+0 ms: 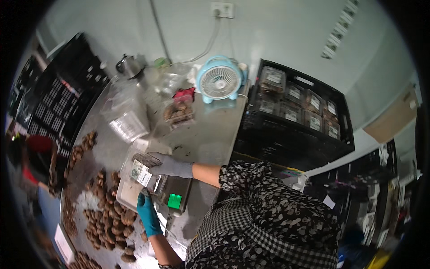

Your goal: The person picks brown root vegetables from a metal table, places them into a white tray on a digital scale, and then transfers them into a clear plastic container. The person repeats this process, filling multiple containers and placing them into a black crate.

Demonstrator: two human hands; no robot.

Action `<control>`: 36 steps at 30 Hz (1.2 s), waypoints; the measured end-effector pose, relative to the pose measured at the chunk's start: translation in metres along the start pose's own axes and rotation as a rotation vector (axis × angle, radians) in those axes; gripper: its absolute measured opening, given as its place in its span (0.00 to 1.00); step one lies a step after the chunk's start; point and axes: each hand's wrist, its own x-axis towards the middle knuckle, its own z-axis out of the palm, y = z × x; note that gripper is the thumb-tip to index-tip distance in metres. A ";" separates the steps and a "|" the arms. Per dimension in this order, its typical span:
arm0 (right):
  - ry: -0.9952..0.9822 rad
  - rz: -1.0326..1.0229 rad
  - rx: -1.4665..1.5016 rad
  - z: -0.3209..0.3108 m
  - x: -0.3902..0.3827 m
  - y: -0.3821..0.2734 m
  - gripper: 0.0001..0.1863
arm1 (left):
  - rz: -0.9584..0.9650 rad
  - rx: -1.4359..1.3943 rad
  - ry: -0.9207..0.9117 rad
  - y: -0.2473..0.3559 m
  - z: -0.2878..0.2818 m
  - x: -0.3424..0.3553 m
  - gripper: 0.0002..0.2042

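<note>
My left hand (149, 215), in a teal glove, has its fingers closed on the lower edge of a clear plastic box (154, 184). My right hand (166, 165), in a grey glove with dirty fingertips, grips the same box from its upper side. A white printed label (141, 173) with a dark round mark sits on the lid. What the box contains is hard to make out. Under it is a weighing scale (126, 193) with a lit green display (174, 201); I cannot tell whether the box rests on it. Brown, mushroom-like pieces (109, 224) lie beside the scale.
Stacked clear boxes (127, 119), a filled box (178, 112), a blue fan (219, 83) and a metal kettle (129, 66) stand on the metal table (215, 130). A black crate (295, 132) holds several labelled boxes. Another person (40, 157) is across the table, near black crates (62, 103).
</note>
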 end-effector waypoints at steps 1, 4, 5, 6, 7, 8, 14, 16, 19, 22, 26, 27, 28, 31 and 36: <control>0.086 0.084 0.087 -0.011 -0.017 -0.024 0.32 | -0.004 -0.006 0.001 0.020 0.023 -0.014 0.19; 0.171 -0.005 0.543 -0.062 -0.079 -0.080 0.26 | 0.170 0.051 -0.341 0.069 0.076 -0.044 0.23; 0.182 -0.026 0.639 -0.077 -0.099 -0.092 0.24 | 0.073 0.034 -0.445 0.084 0.089 -0.053 0.24; 0.167 -0.037 0.751 -0.088 -0.114 -0.100 0.23 | 0.090 0.069 -0.428 0.082 0.090 -0.055 0.22; 0.265 -0.087 0.699 -0.102 -0.136 -0.115 0.22 | 0.056 0.109 -0.442 0.085 0.089 -0.055 0.20; 0.365 -0.141 0.644 -0.117 -0.159 -0.133 0.22 | 0.023 0.149 -0.460 0.089 0.088 -0.054 0.19; 1.208 -0.327 -0.087 -0.259 -0.277 -0.180 0.36 | -0.111 0.134 -0.425 0.052 0.025 -0.041 0.15; 1.550 -0.284 -0.121 -0.321 -0.308 -0.181 0.34 | -0.074 0.209 -0.402 0.049 0.011 -0.040 0.18; 1.673 -0.076 -0.158 -0.369 -0.330 -0.193 0.41 | -0.043 0.189 -0.333 0.048 -0.021 -0.042 0.19; 1.675 -0.035 -0.209 -0.396 -0.319 -0.189 0.44 | -0.057 0.163 -0.196 0.054 -0.048 -0.053 0.18; 1.645 0.522 -0.586 -0.466 -0.327 -0.183 0.47 | -0.049 0.272 -0.121 0.057 -0.066 -0.061 0.18; 1.635 0.594 -0.725 -0.464 -0.320 -0.176 0.45 | -0.076 0.261 -0.096 0.061 -0.067 -0.066 0.18; 1.612 0.666 -0.868 -0.447 -0.303 -0.175 0.43 | -0.106 0.248 -0.053 0.066 -0.073 -0.079 0.18; 1.716 0.663 -1.222 -0.440 -0.278 -0.151 0.39 | -0.136 0.152 -0.102 0.065 -0.070 -0.076 0.12; 1.063 -0.111 -0.786 -0.278 -0.191 -0.177 0.16 | -0.100 0.121 -0.328 0.087 0.032 -0.047 0.13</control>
